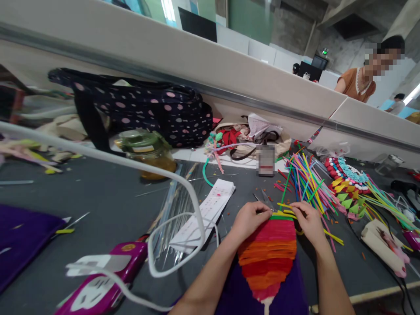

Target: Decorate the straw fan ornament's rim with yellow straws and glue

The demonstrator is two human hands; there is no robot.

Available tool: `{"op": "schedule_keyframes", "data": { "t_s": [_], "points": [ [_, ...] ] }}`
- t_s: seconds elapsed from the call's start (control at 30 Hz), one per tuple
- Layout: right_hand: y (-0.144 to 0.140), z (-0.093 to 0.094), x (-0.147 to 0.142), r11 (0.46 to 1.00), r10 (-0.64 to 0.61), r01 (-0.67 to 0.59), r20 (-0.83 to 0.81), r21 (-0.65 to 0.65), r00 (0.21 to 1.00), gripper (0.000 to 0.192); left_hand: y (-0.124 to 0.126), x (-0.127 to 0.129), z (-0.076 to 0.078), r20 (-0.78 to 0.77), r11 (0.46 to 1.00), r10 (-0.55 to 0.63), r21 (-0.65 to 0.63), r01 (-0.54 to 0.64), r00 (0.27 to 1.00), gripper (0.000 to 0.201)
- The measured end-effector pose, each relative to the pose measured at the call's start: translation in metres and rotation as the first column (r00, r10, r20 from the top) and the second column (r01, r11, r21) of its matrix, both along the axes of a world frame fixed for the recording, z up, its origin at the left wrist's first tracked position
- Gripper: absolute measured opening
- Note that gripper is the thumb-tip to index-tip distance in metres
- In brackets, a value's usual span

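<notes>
A tapered panel (267, 253) of red, pink and orange rows lies on purple cloth (226, 293), with a pale stem at its narrow end. Green and yellow pipe cleaners (285, 215) cross its wide top edge. My left hand (252, 221) pinches their left end at the panel's top corner. At the opposite corner, my right hand (308, 224) has thumb and fingers closed on the yellow pipe cleaner's other end. Just beyond the hands lie scissors (267, 199), partly hidden behind the left fingers.
Loose coloured pipe cleaners (308, 179) spread behind my right hand. Left of me are a white cable (195, 197), folded paper (205, 218), a magenta hot glue device (108, 280) and a lidded jar (147, 153). A dotted bag (141, 105) leans on the partition; a person (356, 85) is beyond it.
</notes>
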State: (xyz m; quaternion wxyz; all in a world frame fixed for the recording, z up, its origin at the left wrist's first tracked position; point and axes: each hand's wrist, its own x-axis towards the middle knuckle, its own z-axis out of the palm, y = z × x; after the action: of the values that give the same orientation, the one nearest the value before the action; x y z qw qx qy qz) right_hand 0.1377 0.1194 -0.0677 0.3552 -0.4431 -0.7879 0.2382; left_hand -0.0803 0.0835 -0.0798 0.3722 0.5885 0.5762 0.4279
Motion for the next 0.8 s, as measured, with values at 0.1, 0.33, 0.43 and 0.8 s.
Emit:
{"op": "schedule_keyframes", "data": {
  "t_s": [0.1,0.33,0.43,0.8],
  "points": [
    [0.001,-0.003,0.000,0.998,-0.020,0.016,0.064,0.056,0.998,0.024,0.000,-0.001,0.000,-0.006,1.000,0.008,0.007,-0.008,1.000,0.020],
    [0.012,-0.010,0.005,0.960,-0.170,0.109,0.224,0.259,0.960,0.026,0.001,-0.001,-0.005,-0.033,1.000,0.003,0.015,-0.003,0.999,0.020],
    [0.005,-0.006,-0.004,0.967,-0.103,0.066,0.143,0.245,0.984,0.026,0.002,-0.001,-0.007,-0.036,1.000,0.007,0.019,-0.006,0.999,0.019],
    [-0.020,0.004,-0.034,0.985,0.124,-0.126,0.029,0.115,0.992,0.018,0.000,0.002,0.001,-0.019,0.999,-0.012,0.037,0.013,1.000,0.020]
  ]
}}
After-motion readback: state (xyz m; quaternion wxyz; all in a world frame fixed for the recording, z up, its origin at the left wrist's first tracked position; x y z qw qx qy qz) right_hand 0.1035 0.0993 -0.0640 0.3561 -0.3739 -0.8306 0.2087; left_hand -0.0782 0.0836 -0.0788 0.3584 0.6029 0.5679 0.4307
